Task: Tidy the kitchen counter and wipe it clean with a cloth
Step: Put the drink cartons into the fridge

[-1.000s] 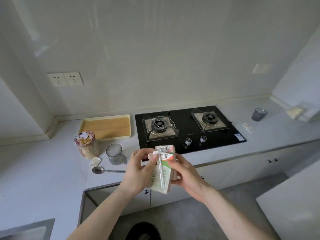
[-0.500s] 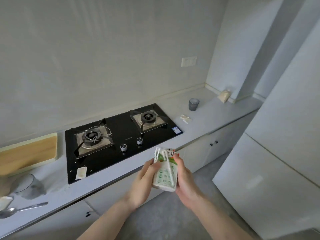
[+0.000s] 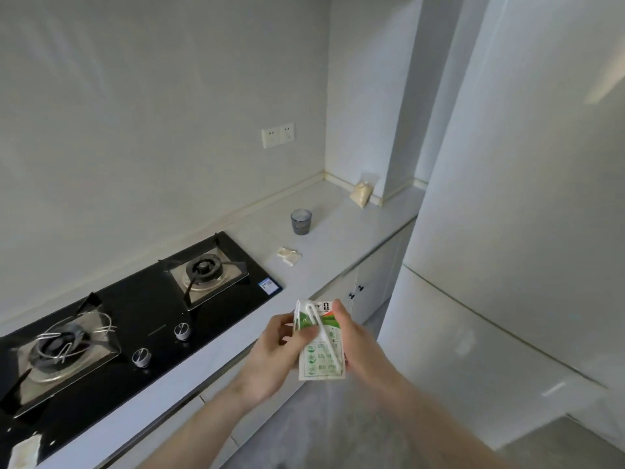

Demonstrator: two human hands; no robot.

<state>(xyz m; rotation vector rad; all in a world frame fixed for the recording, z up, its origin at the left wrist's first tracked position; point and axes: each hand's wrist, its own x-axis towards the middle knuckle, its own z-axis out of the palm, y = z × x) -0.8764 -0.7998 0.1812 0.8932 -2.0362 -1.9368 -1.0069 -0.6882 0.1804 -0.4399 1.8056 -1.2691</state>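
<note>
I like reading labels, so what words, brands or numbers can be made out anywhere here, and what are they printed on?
None can be read for certain.
Carton held in both hands: dark characters at the top and green icons with small print, all too blurred to read.
Blue sticker on the hob corner: print too small to read.
Wall socket, hob knobs and grey cup: no text visible.

At lower centre of the frame the carton (image 3: 321,346) is white with a green band and small green printed icons. The hob (image 3: 135,309) at left is glossy black with silver knobs, the cup (image 3: 300,222) at centre dark grey, the counter (image 3: 338,218) pale grey.
</note>
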